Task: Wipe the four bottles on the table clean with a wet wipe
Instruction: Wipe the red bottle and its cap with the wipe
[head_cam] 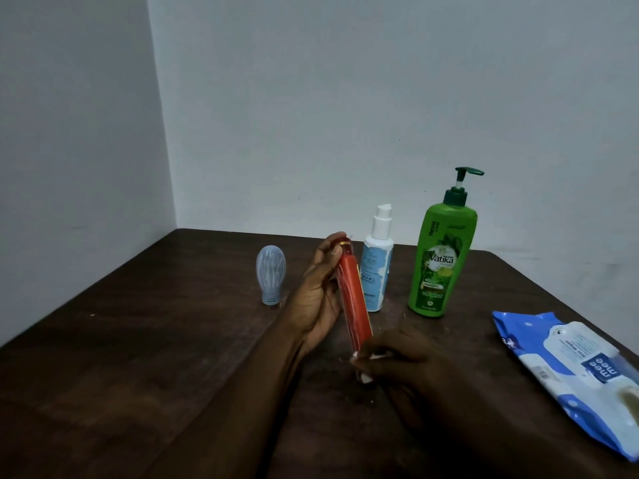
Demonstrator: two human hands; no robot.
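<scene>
From the head view we see the left hand [318, 292] curled round the upper part of a slim red bottle [352, 295], holding it tilted above the dark counter [138, 340], cap end far and base end near. The right hand [397, 354] pinches a bunched white wet wipe [366, 376] against the bottle's near end.

Just behind stands a white-and-blue pump bottle [377, 267], with a green Vatika shampoo bottle [442, 257] to its right and a small pale blue bottle [270, 274] well to the left. A blue wet wipes pack [570, 368] lies at the near right.

We judge the main risk to be slip: a damp surface under a one-sided grip could let the red bottle slide out and topple the pump bottle behind it. Wiping only the base end would also leave the cap end dirty.
</scene>
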